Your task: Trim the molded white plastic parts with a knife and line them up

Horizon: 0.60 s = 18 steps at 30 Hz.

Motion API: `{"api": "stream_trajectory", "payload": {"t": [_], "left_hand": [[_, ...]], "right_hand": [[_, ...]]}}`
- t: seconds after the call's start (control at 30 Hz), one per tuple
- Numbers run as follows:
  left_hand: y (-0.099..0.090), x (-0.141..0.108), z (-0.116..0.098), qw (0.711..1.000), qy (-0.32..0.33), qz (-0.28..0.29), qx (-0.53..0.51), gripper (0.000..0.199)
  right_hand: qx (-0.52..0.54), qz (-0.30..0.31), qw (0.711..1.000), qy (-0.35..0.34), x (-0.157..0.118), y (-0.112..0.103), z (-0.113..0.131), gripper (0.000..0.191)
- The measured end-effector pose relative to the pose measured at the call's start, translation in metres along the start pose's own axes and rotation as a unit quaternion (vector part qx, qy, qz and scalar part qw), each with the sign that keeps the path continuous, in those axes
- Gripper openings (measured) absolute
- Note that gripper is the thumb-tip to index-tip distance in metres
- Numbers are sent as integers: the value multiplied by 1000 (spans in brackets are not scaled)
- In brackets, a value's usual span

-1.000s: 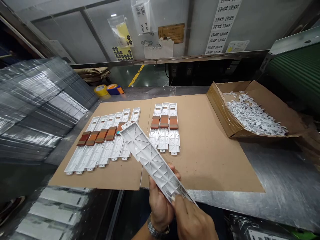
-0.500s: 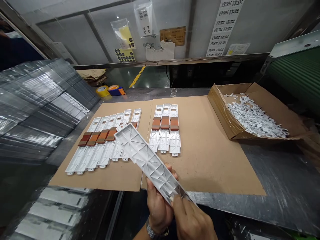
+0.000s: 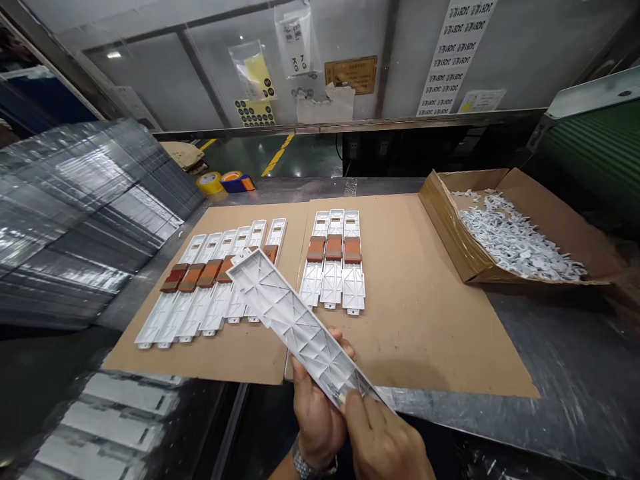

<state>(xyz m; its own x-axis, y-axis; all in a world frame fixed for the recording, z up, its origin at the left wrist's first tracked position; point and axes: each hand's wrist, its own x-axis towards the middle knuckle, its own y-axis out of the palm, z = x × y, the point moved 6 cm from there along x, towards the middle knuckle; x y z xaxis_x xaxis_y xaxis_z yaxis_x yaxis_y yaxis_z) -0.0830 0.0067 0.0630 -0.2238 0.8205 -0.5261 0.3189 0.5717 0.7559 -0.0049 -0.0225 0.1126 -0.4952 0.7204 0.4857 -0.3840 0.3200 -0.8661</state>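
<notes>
The left hand (image 3: 317, 417), a metal wristwatch (image 3: 306, 467) on its wrist, curls under a long white plastic part (image 3: 300, 330), its fingers wrapped up round the far edge in a firm hold. The right hand (image 3: 383, 443) is closed on the part's near end, its fingers pressed against the ribbed hollow; whether they also pinch something small there is too hidden to tell. The part is held up in both hands, running diagonally with its ribbed inside facing up, and its far end overlaps the row beyond.

Below it, two cardboard sheets lie side by side on a steel bench (image 3: 575, 347). The left sheet (image 3: 200, 360) carries six white parts (image 3: 175, 313) in a row, the right sheet (image 3: 425, 320) three more (image 3: 333, 280), each banded brown across the middle. Right of them, an open carton (image 3: 450, 240) holds a heap of white plastic scraps (image 3: 515, 243). A stack of clear plastic sheets (image 3: 85, 220) rises at left, and two rolls of tape (image 3: 210, 183) sit beyond the cardboard.
</notes>
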Motion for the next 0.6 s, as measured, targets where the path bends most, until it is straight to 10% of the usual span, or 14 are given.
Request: {"api": "stream_trajectory", "payload": {"t": [0.43,0.6], "left_hand": [[-4,10,-1,1000,2,26,-8,52],[-18,21,-12,1000,12,11,2,50]], "right_hand": [[33,4,999,-11,7,5,-4,25],[88,-44,992,75,11,1,-50,24]]}}
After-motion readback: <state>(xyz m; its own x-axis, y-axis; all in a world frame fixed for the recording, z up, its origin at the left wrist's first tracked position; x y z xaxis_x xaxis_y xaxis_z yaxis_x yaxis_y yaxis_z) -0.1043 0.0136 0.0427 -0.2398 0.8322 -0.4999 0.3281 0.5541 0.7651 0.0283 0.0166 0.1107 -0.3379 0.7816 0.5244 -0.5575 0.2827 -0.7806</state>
